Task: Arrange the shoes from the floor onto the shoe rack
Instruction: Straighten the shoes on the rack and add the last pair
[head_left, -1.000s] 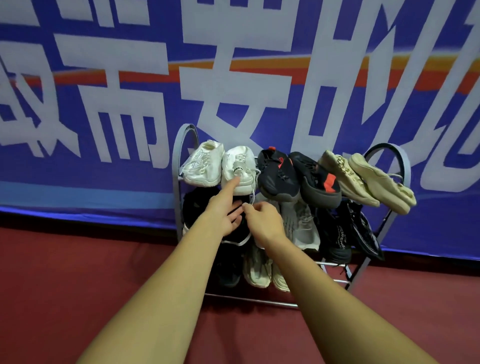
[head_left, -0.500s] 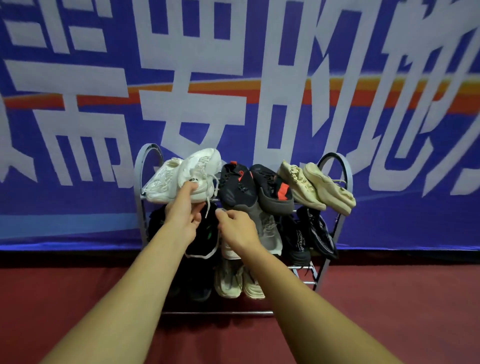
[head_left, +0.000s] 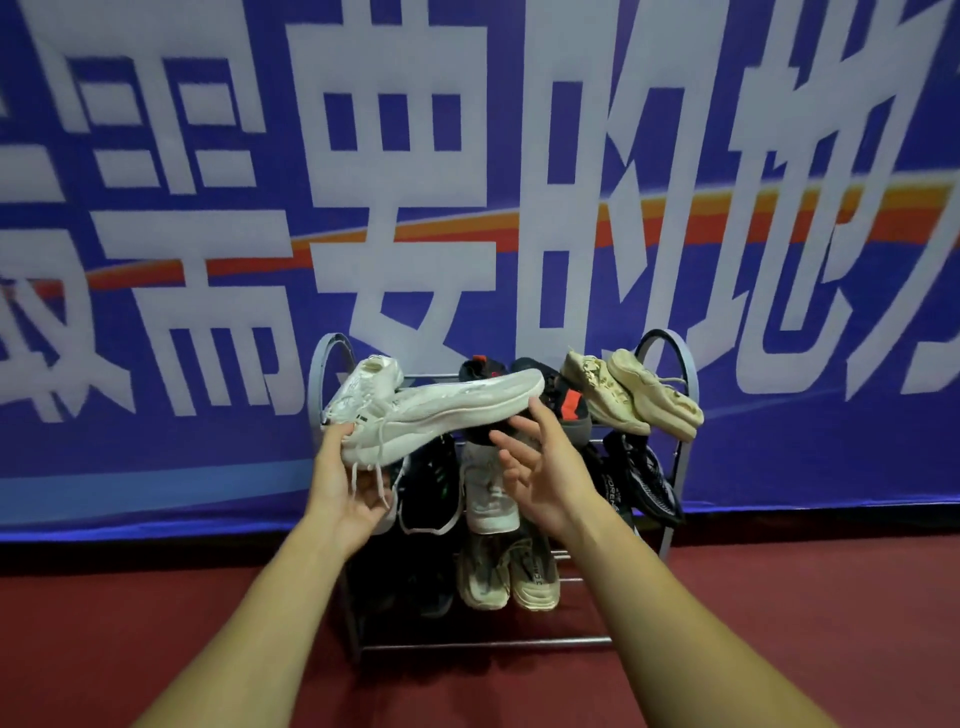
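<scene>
Head view: I see a long white mesh sneaker (head_left: 447, 410) hiding most of the black pair with red tabs (head_left: 569, 405) on the top tier of the grey metal shoe rack (head_left: 324, 364). My forearms cover the dark shoes lower down, which I cannot make out. The rack stands on a dark red floor (head_left: 156, 597) against a blue banner (head_left: 156, 441) whose big white characters are cut off at the edges. The sneaker is held off the rack in front of the top tier, with its pale sole turned towards me. Its long axis rises from lower left to upper right. The left hand (head_left: 348, 488) grips its lower end, laces dangling; I cannot tell toe from heel. The right hand (head_left: 545, 473) is spread loose, its thumb at the upper end.
</scene>
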